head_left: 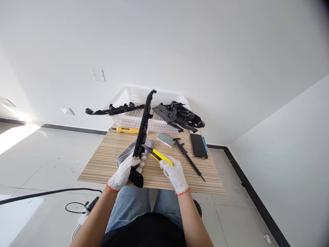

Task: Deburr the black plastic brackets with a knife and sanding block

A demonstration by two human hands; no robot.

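Note:
In a white knit glove, my left hand [125, 170] is wrapped round the lower part of a long black plastic trim piece [143, 132], which stands tilted with its far end over the basket. My right hand [174, 172], gloved too, is closed round a yellow utility knife [162, 157]. The knife's tip points left at the trim piece's edge; whether it touches is too small to tell. A grey cloth [125, 154] lies on the table behind the left hand, partly hidden by the trim piece.
A white plastic basket [159, 127] at the back holds several black plastic parts [177, 115]. On the wooden table [97, 168] lie a yellow-handled tool [125, 130], a grey block [166, 139], a black caliper [189, 158] and a phone [198, 145]. A power strip [83, 216] sits at lower left.

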